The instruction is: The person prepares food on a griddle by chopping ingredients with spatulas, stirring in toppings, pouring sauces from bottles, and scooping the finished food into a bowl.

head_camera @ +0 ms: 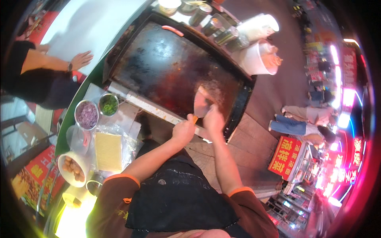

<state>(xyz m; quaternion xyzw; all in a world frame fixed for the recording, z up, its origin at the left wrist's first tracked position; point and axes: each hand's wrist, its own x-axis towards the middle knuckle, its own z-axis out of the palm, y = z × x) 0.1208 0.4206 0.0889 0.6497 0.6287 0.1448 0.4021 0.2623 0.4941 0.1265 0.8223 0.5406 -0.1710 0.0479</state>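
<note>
My left hand [183, 131] is closed around the orange handle of a wide metal spatula or scraper [201, 102]. The blade rests over the near right part of a dark flat griddle [166, 68]. Close beside it, my right hand [213, 119] is at the blade's right edge; blur hides whether its fingers grip the blade or another tool. Brown residue [215, 90] lies on the griddle just beyond the blade. One pink sausage [172, 30] lies near the griddle's far edge.
Left of the griddle are bowls of chopped onion [86, 114] and chopped greens [109, 104], stacked yellow sheets [109, 151] and a tub of eggs [73, 169]. Jars [212, 26] and a white bucket [253, 59] line the far side. Another person's hand [81, 61] is over the white counter.
</note>
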